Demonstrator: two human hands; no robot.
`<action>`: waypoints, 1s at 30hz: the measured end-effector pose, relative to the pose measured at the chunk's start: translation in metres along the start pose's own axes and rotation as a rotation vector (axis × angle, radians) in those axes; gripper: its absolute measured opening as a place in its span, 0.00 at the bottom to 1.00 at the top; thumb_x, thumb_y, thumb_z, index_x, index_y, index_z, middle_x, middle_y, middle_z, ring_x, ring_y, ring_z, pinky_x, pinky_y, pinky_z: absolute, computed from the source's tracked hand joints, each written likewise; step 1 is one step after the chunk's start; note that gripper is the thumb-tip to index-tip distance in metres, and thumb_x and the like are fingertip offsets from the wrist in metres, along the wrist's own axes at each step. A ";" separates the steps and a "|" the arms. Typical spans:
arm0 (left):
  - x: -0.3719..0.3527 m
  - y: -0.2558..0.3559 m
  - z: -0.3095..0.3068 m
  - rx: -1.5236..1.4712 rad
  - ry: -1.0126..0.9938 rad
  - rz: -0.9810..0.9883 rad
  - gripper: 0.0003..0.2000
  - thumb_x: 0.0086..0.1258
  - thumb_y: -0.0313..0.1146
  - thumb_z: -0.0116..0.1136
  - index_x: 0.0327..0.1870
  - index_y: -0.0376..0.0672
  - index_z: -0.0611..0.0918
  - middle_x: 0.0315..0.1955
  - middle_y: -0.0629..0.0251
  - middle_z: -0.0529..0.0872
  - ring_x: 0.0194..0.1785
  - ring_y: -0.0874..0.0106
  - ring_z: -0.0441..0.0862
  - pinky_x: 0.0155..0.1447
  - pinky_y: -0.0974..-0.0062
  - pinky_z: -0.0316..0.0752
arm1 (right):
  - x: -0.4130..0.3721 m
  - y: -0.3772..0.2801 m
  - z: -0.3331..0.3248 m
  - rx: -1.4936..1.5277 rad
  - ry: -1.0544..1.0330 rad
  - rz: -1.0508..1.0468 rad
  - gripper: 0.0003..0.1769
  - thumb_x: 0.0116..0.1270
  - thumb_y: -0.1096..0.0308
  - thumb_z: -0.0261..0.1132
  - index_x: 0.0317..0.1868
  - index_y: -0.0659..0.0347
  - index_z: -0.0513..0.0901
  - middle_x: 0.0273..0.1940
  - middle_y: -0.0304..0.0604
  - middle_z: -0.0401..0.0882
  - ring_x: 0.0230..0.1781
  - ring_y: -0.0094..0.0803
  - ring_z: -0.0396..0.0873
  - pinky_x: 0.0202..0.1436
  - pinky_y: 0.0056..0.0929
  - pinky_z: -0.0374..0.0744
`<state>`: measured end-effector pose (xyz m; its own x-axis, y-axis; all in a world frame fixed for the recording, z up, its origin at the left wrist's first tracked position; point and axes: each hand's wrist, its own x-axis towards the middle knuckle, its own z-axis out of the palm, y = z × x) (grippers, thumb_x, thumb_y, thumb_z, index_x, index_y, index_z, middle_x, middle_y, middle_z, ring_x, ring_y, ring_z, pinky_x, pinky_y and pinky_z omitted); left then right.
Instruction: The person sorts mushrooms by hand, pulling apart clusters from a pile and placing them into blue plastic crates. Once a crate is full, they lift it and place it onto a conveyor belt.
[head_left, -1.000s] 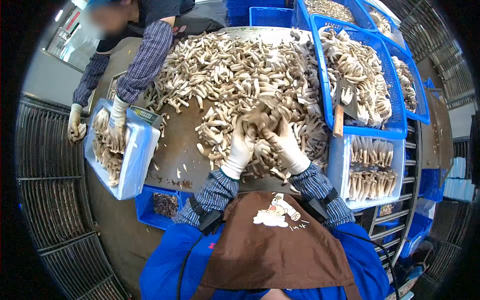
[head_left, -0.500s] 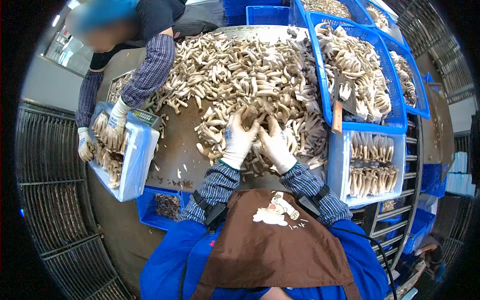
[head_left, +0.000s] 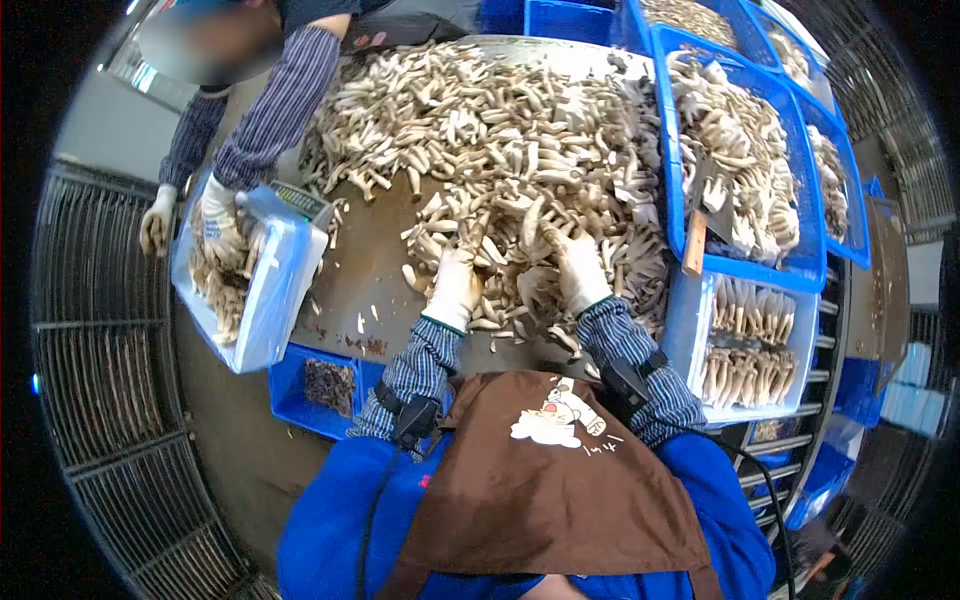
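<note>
A big heap of pale-stemmed, brown-capped mushrooms covers much of the work table. Both my hands, in white gloves with soiled fingertips, are at the near side of this heap, a little apart. My left hand has its fingers closed on mushrooms, the tips partly hidden among the stems. To its right, my right hand reaches in with its fingers bent around a mushroom. Loose mushrooms and a torn cluster lie between the two hands.
Right of the heap stand a blue crate of mushrooms with a wooden-handled knife on its edge and a white box with two neat mushroom rows. At left a co-worker's gloved hand is in a tilted plastic-lined box.
My hands have moved apart from close together, the left leftward and the right rightward, deeper among the mushrooms. The co-worker's far hand has come away from the lined box.
</note>
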<state>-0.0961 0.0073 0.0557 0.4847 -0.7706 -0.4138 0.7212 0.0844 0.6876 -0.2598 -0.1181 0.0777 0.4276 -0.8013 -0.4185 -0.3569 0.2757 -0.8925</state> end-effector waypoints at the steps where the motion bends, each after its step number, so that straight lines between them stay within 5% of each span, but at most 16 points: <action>1: 0.001 -0.007 -0.011 -0.056 0.046 0.029 0.07 0.74 0.30 0.55 0.48 0.41 0.80 0.31 0.68 0.84 0.32 0.73 0.82 0.38 0.77 0.79 | -0.010 -0.014 0.000 0.029 -0.022 -0.001 0.26 0.72 0.56 0.63 0.63 0.66 0.76 0.56 0.55 0.79 0.55 0.40 0.79 0.56 0.32 0.78; 2: 0.030 -0.042 -0.068 0.433 -0.088 0.425 0.10 0.69 0.24 0.56 0.49 0.40 0.79 0.34 0.67 0.84 0.37 0.73 0.83 0.41 0.76 0.79 | -0.024 -0.030 0.004 0.059 -0.044 0.001 0.29 0.71 0.56 0.66 0.64 0.68 0.75 0.61 0.54 0.76 0.60 0.38 0.76 0.60 0.31 0.76; 5: 0.006 -0.028 -0.040 0.291 0.023 0.332 0.16 0.67 0.19 0.53 0.56 0.38 0.78 0.46 0.63 0.83 0.51 0.71 0.82 0.55 0.70 0.79 | -0.025 -0.004 0.037 0.106 0.162 -0.294 0.40 0.69 0.58 0.67 0.73 0.71 0.61 0.69 0.61 0.67 0.70 0.47 0.67 0.73 0.38 0.65; 6: 0.003 -0.026 -0.053 0.379 -0.098 0.335 0.21 0.68 0.16 0.50 0.63 0.36 0.73 0.50 0.61 0.82 0.53 0.69 0.82 0.60 0.69 0.79 | -0.043 -0.016 0.041 -0.044 0.244 -0.386 0.40 0.69 0.59 0.67 0.73 0.71 0.60 0.68 0.62 0.65 0.70 0.48 0.65 0.73 0.40 0.64; 8: -0.034 0.010 0.003 -0.044 0.096 0.053 0.25 0.71 0.16 0.51 0.70 0.34 0.66 0.56 0.59 0.80 0.56 0.68 0.81 0.64 0.69 0.77 | -0.039 0.005 0.046 -0.372 0.238 -0.759 0.37 0.68 0.59 0.68 0.70 0.71 0.65 0.64 0.61 0.69 0.68 0.48 0.67 0.72 0.41 0.66; 10: -0.037 0.008 0.004 0.142 -0.069 0.171 0.24 0.69 0.20 0.58 0.67 0.33 0.71 0.58 0.59 0.80 0.57 0.70 0.79 0.63 0.73 0.77 | -0.045 -0.007 0.055 -0.191 0.036 -0.595 0.26 0.67 0.63 0.67 0.60 0.71 0.75 0.60 0.60 0.73 0.63 0.50 0.73 0.67 0.41 0.71; 12: -0.032 -0.001 -0.008 0.088 -0.030 0.164 0.24 0.70 0.20 0.59 0.67 0.32 0.71 0.57 0.60 0.81 0.57 0.72 0.79 0.62 0.74 0.77 | -0.039 -0.018 0.058 -0.033 -0.143 -0.378 0.22 0.67 0.65 0.66 0.56 0.72 0.79 0.49 0.53 0.81 0.51 0.40 0.80 0.56 0.35 0.78; 15: -0.028 -0.005 -0.024 0.268 0.099 0.165 0.23 0.70 0.19 0.57 0.66 0.33 0.72 0.57 0.60 0.81 0.56 0.73 0.79 0.58 0.76 0.78 | -0.049 -0.041 0.057 0.120 -0.125 -0.289 0.17 0.72 0.65 0.63 0.53 0.69 0.81 0.31 0.36 0.82 0.29 0.19 0.74 0.35 0.21 0.73; 16: -0.034 0.001 -0.028 0.214 0.037 0.187 0.22 0.70 0.20 0.57 0.66 0.34 0.72 0.57 0.60 0.81 0.50 0.74 0.81 0.53 0.76 0.79 | -0.052 -0.044 0.051 0.008 -0.080 -0.286 0.16 0.75 0.61 0.61 0.51 0.69 0.80 0.29 0.38 0.80 0.26 0.20 0.72 0.29 0.21 0.70; 18: -0.037 0.006 -0.041 0.103 0.243 0.372 0.21 0.75 0.29 0.57 0.66 0.33 0.70 0.37 0.65 0.84 0.30 0.77 0.79 0.37 0.77 0.78 | -0.056 -0.046 0.036 0.091 -0.087 -0.185 0.19 0.77 0.55 0.60 0.49 0.66 0.79 0.27 0.38 0.78 0.23 0.20 0.71 0.23 0.21 0.68; 19: -0.052 0.022 -0.051 0.212 0.243 0.278 0.27 0.71 0.18 0.47 0.72 0.34 0.63 0.64 0.54 0.77 0.42 0.73 0.82 0.36 0.80 0.81 | -0.059 -0.049 0.034 0.028 0.031 -0.268 0.22 0.78 0.50 0.59 0.47 0.65 0.78 0.25 0.38 0.77 0.21 0.22 0.71 0.21 0.20 0.69; 20: -0.049 0.009 -0.089 0.204 0.279 0.368 0.24 0.74 0.22 0.46 0.72 0.35 0.65 0.64 0.53 0.77 0.37 0.74 0.81 0.31 0.81 0.79 | -0.052 -0.040 0.024 -0.134 0.039 -0.311 0.25 0.78 0.49 0.58 0.53 0.68 0.76 0.35 0.46 0.81 0.28 0.24 0.76 0.24 0.20 0.74; 22: -0.080 0.023 -0.097 0.245 0.536 0.450 0.15 0.78 0.29 0.49 0.63 0.38 0.77 0.51 0.57 0.85 0.25 0.81 0.75 0.28 0.85 0.72 | -0.032 -0.022 0.016 0.133 0.067 -0.177 0.29 0.78 0.51 0.58 0.63 0.72 0.72 0.50 0.55 0.79 0.45 0.31 0.79 0.43 0.25 0.82; 25: -0.142 0.027 -0.147 0.327 0.697 0.357 0.13 0.80 0.34 0.51 0.60 0.39 0.78 0.38 0.69 0.84 0.31 0.82 0.76 0.30 0.83 0.70 | 0.003 0.003 0.000 0.136 0.024 -0.286 0.39 0.76 0.58 0.61 0.75 0.74 0.56 0.72 0.60 0.63 0.70 0.43 0.67 0.76 0.38 0.61; 26: -0.158 0.019 -0.174 0.374 0.779 0.316 0.14 0.80 0.37 0.53 0.59 0.39 0.78 0.39 0.70 0.83 0.36 0.81 0.77 0.32 0.82 0.70 | 0.007 0.016 0.001 0.110 0.125 -0.362 0.40 0.75 0.59 0.62 0.75 0.75 0.55 0.76 0.61 0.56 0.74 0.44 0.62 0.76 0.38 0.62; 30: -0.208 -0.032 -0.302 0.277 0.905 0.156 0.09 0.80 0.37 0.53 0.46 0.42 0.80 0.26 0.75 0.75 0.25 0.82 0.70 0.27 0.78 0.64 | -0.050 -0.005 0.046 -0.447 0.289 -0.248 0.44 0.72 0.59 0.64 0.76 0.74 0.52 0.74 0.62 0.58 0.75 0.46 0.59 0.78 0.37 0.57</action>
<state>-0.0703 0.3553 -0.0604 0.8479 0.0265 -0.5295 0.5294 -0.0968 0.8428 -0.2413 -0.0553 0.0958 0.3214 -0.9429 -0.0876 -0.6176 -0.1385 -0.7742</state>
